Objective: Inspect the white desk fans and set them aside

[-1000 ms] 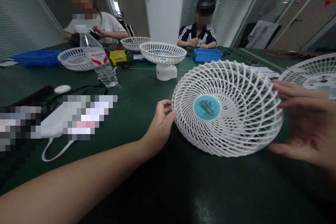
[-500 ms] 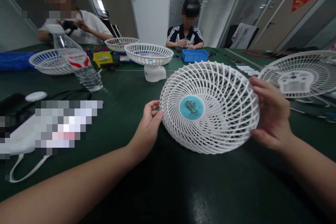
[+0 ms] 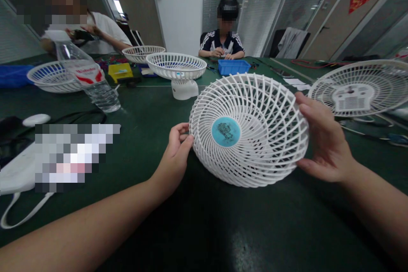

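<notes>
A round white fan grille [image 3: 251,170], with spiral ribs and a blue round badge [image 3: 226,131] at its centre, is held tilted above the table between my two hands. My left hand [image 3: 175,148] pinches its left rim between thumb and fingers. At the opposite rim, my right hand [image 3: 328,140] grips with the thumb low and the fingers high, partly behind the edge. Through the ribs a paler inner part shows, too obscured to make out. To the right lies a larger white grille [image 3: 353,98] with a slotted plate at its middle.
On the green table [image 3: 143,114], a white fan guard on a base [image 3: 183,89] stands behind the held grille. A tilted water bottle [image 3: 92,78], a further guard [image 3: 54,87], a blue tray [image 3: 234,67] and a yellow box [image 3: 120,72] lie around. Two people sit across.
The whole view has shifted slightly, so things sit a little further left. The fan grille has turned slightly in my hands, its badge facing more to the left. Both hands keep their hold.
</notes>
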Motion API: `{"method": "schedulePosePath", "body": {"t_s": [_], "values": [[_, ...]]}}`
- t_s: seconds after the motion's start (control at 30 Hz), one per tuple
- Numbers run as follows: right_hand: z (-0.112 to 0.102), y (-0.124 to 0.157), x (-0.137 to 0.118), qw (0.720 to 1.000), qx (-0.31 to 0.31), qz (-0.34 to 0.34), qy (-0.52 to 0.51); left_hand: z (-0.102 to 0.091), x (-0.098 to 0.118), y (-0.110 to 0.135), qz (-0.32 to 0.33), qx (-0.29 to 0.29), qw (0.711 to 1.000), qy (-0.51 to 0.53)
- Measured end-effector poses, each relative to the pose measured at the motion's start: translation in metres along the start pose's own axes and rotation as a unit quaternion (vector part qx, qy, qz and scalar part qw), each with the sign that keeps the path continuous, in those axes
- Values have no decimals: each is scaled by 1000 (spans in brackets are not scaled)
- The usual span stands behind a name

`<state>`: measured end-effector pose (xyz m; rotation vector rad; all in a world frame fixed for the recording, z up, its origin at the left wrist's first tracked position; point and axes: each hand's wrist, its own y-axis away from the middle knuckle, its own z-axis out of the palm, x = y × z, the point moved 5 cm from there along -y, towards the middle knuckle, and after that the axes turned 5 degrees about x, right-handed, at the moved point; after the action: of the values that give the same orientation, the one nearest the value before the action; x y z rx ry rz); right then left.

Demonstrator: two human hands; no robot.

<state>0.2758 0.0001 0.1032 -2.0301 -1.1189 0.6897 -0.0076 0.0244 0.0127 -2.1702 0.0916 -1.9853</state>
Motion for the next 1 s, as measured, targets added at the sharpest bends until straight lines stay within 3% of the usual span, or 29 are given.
{"method": "schedulePosePath", "body": {"t_s": [0.3,0.43,0.53,0.63,0.77,0.8,0.9,1.0], "values": [[-1,2,1,1000,19,-8,19,0,1,0,4,2,1000,-9],[2,6,9,996,63,6,-56,0,1,-1,-28,9,1000,7],[3,15,29,986,123,71,-86,1,2,-2,-50,14,998,20],[0,28,69,974,144,171,22,1,4,-2,-57,10,998,23],[-26,41,142,943,104,261,180,0,4,-2,-78,10,997,14],[-39,45,159,931,121,275,207,0,3,-2,-84,9,996,10],[-87,69,196,865,243,332,288,-1,2,-3,-88,10,996,-3],[-122,108,213,796,343,388,314,-2,1,-4,-82,14,997,2]]}}
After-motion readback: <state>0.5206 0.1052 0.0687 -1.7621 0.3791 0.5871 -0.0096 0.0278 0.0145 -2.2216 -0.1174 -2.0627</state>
